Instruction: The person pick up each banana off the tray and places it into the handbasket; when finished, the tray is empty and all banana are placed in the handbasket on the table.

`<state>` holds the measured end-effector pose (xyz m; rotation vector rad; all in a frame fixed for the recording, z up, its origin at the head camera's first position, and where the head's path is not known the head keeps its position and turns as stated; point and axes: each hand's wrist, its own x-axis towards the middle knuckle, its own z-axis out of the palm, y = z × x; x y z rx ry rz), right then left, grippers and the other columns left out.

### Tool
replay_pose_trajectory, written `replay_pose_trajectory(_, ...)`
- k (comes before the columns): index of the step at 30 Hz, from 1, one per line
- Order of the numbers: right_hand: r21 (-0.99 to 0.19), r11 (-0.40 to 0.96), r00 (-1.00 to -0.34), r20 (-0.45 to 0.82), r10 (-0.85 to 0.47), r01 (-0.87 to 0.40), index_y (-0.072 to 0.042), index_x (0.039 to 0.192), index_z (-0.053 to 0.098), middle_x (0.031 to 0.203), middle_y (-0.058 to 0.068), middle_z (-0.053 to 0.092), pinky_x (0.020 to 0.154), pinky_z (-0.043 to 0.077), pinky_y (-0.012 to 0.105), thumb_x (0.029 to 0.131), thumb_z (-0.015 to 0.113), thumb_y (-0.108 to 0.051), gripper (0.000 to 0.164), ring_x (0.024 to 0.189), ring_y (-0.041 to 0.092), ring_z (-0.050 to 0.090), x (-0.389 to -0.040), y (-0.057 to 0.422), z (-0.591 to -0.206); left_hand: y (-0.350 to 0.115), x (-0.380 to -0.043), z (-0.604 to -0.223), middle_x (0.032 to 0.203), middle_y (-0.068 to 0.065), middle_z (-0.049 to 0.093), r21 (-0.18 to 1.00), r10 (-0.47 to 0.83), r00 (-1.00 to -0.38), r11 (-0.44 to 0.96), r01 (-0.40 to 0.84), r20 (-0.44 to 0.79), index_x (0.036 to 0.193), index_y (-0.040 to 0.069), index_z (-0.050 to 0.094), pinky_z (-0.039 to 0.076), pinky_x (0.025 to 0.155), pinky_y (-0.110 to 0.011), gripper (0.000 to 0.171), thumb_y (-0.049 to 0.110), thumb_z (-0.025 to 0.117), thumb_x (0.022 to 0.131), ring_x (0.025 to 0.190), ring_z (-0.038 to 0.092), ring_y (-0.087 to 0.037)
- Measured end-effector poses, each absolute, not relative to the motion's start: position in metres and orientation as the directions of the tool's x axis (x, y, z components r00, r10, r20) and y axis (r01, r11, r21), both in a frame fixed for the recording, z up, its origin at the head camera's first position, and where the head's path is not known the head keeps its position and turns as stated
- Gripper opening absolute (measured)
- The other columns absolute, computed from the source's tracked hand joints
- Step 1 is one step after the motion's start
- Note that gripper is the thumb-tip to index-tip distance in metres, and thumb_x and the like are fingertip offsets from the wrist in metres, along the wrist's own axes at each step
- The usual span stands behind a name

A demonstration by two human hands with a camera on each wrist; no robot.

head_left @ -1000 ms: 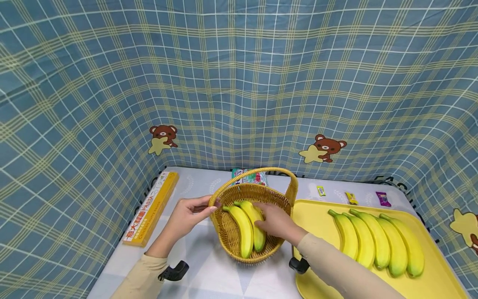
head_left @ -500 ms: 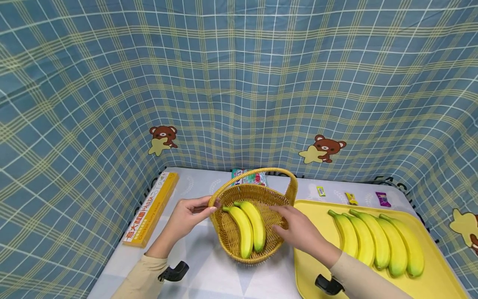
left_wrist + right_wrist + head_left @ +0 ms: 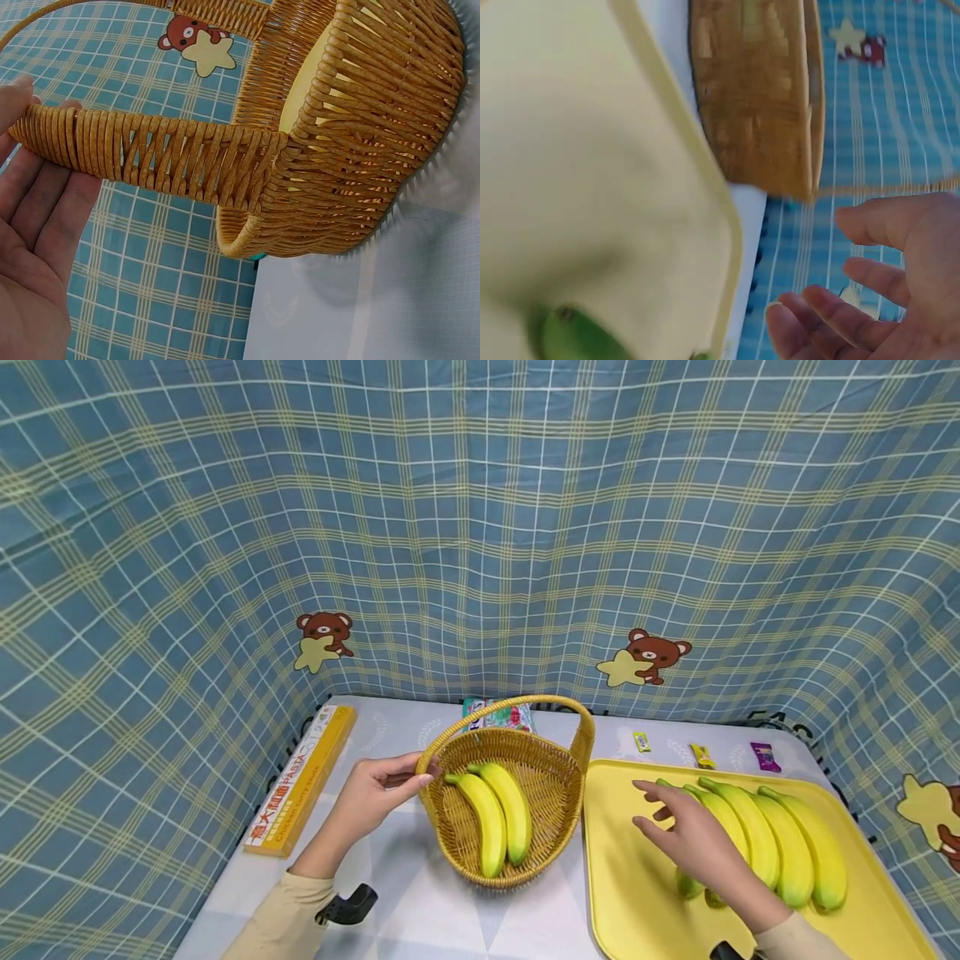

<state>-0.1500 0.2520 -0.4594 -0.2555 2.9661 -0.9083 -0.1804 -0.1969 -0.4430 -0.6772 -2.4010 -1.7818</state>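
Brown wicker basket [image 3: 553,797], mid-table, just left of the yellow tray [image 3: 618,885]. Arched handle [image 3: 584,742] stands up over it. Two bananas [image 3: 487,827] inside, side by side, lying against the left part of the basket, stems toward the back.

Left hand [image 3: 375,793]: grips the left side of the handle, thumb on one face, fingers curled behind on the other, per left wrist view.

Right hand [image 3: 693,839]: over the tray, well apart from the basket. Fingers spread, thumb clear of them, loosely bent, grasping nothing. It covers part of the banana row [image 3: 798,852] in the head view; contact there can't be told. Right wrist view is blurred, with a green banana tip [image 3: 581,336] low in it, apart from the fingers.

Rest: yellow pasta box [image 3: 303,785] lies at the left edge of the table [image 3: 525,935]. Colourful packet [image 3: 510,718] behind the basket, partly hidden. Three small wrapped sweets [image 3: 766,757] lie behind the tray. Blue checked curtain [image 3: 480,527] hangs at the back.
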Motion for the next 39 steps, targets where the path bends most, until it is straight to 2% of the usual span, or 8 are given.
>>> replay_pose_trajectory(5, -0.562, 0.823, -0.993, -0.028, -0.118, -0.082, -0.003, 0.147, 0.052, 0.126, 0.025, 0.062, 0.073, 0.059, 0.045, 0.096, 0.073, -0.035, 0.064, 0.100, 0.033, 0.067, -0.151, 0.284, -0.468, -0.198, -0.180, -0.443, 0.110, -0.008, 0.076, 0.893, 0.304, -0.898, 0.223, 0.391, 0.317, 0.126, -0.003, 0.070, 0.061, 0.084, -0.031, 0.034, 0.013, 0.072, 0.097, 0.101, 0.073, -0.015)
replay_pose_trajectory(11, -0.491, 0.870, -0.996, -0.048, -0.069, -0.037, 0.003, 0.145, 0.050, 0.121, 0.027, 0.063, 0.079, 0.056, 0.055, 0.095, 0.074, -0.027, 0.063, 0.102, 0.040, 0.066, -0.155, 0.311, -0.481, -0.198, -0.180, -0.444, 0.111, -0.007, 0.076, 0.889, 0.301, -0.899, 0.233, 0.394, 0.319, 0.126, -0.001, 0.071, 0.061, 0.084, -0.031, 0.033, 0.014, 0.073, 0.096, 0.101, 0.073, -0.015)
replay_pose_trajectory(16, -0.437, 0.899, -0.996, -0.057, -0.067, -0.036, 0.006, 0.144, 0.049, 0.117, 0.028, 0.063, 0.081, 0.053, 0.058, 0.093, 0.074, -0.026, 0.065, 0.101, 0.042, 0.063, -0.159, 0.320, -0.488, -0.198, -0.180, -0.444, 0.111, -0.008, 0.076, 0.891, 0.300, -0.899, 0.228, 0.393, 0.319, 0.126, -0.001, 0.071, 0.061, 0.084, -0.031, 0.033, 0.013, 0.072, 0.096, 0.101, 0.073, -0.015)
replay_pose_trajectory(19, -0.418, 0.908, -0.995, -0.072, -0.066, -0.030, 0.006, 0.145, 0.048, 0.122, 0.033, 0.059, 0.085, 0.051, 0.063, 0.092, 0.075, -0.028, 0.068, 0.108, 0.049, 0.059, -0.160, 0.318, -0.492, -0.199, -0.179, -0.444, 0.111, -0.009, 0.076, 0.894, 0.299, -0.901, 0.224, 0.387, 0.315, 0.127, -0.001, 0.071, 0.061, 0.084, -0.031, 0.033, 0.012, 0.072, 0.096, 0.101, 0.073, -0.015)
replay_pose_trajectory(23, -0.433, 0.901, -0.993, -0.089, -0.076, -0.030, 0.005, 0.145, 0.049, 0.126, 0.033, 0.055, 0.083, 0.054, 0.058, 0.091, 0.077, -0.027, 0.069, 0.104, 0.043, 0.061, -0.159, 0.309, -0.497, -0.199, -0.180, -0.444, 0.111, -0.009, 0.076, 0.893, 0.300, -0.900, 0.225, 0.389, 0.317, 0.126, 0.001, 0.072, 0.061, 0.084, -0.031, 0.032, 0.012, 0.072, 0.096, 0.102, 0.073, -0.015)
replay_pose_trajectory(26, -0.446, 0.894, -0.991, -0.098, -0.094, -0.041, 0.004, 0.144, 0.051, 0.125, 0.029, 0.055, 0.074, 0.056, 0.048, 0.090, 0.078, -0.026, 0.067, 0.094, 0.031, 0.062, -0.157, 0.302, -0.501, -0.199, -0.180, -0.444, 0.111, -0.008, 0.076, 0.892, 0.302, -0.899, 0.225, 0.392, 0.319, 0.126, 0.002, 0.072, 0.061, 0.084, -0.032, 0.031, 0.012, 0.072, 0.096, 0.102, 0.073, -0.015)
replay_pose_trajectory(30, -0.446, 0.894, -0.989, -0.109, -0.104, -0.045, 0.001, 0.144, 0.052, 0.122, 0.024, 0.057, 0.066, 0.052, 0.040, 0.091, 0.078, -0.026, 0.065, 0.087, 0.024, 0.059, -0.155, 0.298, -0.506, -0.198, -0.180, -0.442, 0.110, -0.008, 0.076, 0.893, 0.307, -0.898, 0.227, 0.389, 0.314, 0.126, 0.002, 0.072, 0.061, 0.085, -0.032, 0.031, 0.012, 0.072, 0.096, 0.102, 0.073, -0.015)
replay_pose_trajectory(39, -0.451, 0.891, -0.988, -0.106, -0.114, -0.054, -0.002, 0.145, 0.052, 0.123, 0.029, 0.064, 0.071, 0.057, 0.051, 0.092, 0.077, -0.029, 0.065, 0.099, 0.039, 0.066, -0.152, 0.298, -0.508, -0.197, -0.180, -0.441, 0.110, -0.009, 0.076, 0.895, 0.305, -0.900, 0.225, 0.385, 0.310, 0.126, 0.004, 0.072, 0.061, 0.084, -0.031, 0.032, 0.012, 0.073, 0.096, 0.101, 0.073, -0.015)
